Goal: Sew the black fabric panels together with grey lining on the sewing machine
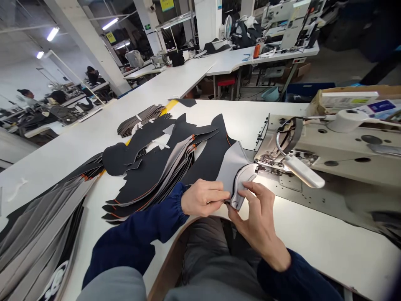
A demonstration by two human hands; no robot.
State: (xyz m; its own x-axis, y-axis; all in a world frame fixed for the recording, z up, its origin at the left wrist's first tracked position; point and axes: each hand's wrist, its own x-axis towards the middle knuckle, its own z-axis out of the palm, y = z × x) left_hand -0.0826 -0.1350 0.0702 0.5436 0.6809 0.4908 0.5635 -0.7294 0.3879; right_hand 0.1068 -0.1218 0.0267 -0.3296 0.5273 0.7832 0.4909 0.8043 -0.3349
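Left hand (203, 198) and right hand (260, 213) both pinch the near end of a grey fabric piece (230, 165), which lies by the counter's (313, 221) front edge with its right tip close against the sewing machine (351, 146), though from where I stand I can't tell exactly how it sits there. It looks light, soft and bendy rather than fragile, its layers apt to slip, so I'd judge the surest hold to be its edges beside the black curved strip (235, 180). Dark panels (163, 167) lie piled to its left.
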